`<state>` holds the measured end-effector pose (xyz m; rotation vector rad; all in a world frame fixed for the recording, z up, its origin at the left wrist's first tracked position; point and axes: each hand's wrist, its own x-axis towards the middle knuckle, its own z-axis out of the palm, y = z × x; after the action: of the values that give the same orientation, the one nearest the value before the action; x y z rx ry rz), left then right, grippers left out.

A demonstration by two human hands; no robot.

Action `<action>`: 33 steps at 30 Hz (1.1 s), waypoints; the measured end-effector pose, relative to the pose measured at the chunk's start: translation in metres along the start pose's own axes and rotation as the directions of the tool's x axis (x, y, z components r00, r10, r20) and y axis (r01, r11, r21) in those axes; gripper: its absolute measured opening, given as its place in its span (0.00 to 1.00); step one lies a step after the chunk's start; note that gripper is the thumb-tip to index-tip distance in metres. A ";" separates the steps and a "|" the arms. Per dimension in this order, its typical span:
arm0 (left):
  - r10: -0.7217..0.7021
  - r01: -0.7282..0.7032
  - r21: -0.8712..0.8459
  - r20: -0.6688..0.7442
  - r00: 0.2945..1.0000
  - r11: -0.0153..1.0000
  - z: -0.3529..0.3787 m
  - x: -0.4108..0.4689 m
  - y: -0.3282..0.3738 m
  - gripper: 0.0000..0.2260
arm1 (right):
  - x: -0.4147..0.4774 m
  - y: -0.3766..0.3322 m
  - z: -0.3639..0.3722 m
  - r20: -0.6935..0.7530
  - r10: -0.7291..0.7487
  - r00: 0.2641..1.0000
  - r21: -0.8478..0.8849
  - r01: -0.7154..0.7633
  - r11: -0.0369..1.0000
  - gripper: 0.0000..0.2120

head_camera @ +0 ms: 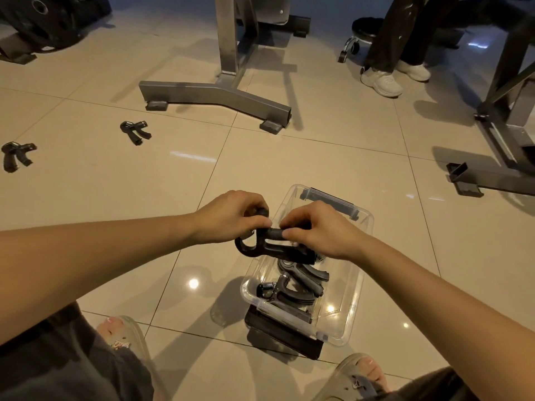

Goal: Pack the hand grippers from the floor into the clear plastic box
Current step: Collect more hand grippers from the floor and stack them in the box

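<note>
A clear plastic box (351,287) stands open on the tiled floor in front of me, with a few black hand grippers (292,287) lying inside. Over its left rim I hold another black hand gripper (272,246) with both hands. My left hand (231,217) grips its ring end, and my right hand (315,230) pinches its handles. Two more hand grippers lie on the floor to the far left, one (135,131) nearer the middle, the other (16,155) by the frame's left edge.
A grey metal machine foot (214,96) lies across the floor beyond the box. Another frame base (492,175) stands at the right. A person's legs and white shoes (382,81) are at the back right, weight plates (43,21) back left. My sandalled feet flank the box.
</note>
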<state>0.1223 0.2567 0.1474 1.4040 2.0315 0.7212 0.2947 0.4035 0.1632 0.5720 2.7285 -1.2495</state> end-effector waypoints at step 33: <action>0.006 -0.268 0.550 0.431 0.902 0.791 0.058 0.040 -0.078 0.65 | 0.035 0.162 0.106 0.046 0.542 0.839 -0.497 -0.451 0.741 0.24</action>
<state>0.1017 0.2776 0.0465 1.8802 1.8877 -0.2155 0.3140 0.4313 -0.0302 0.9752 2.3415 -0.4572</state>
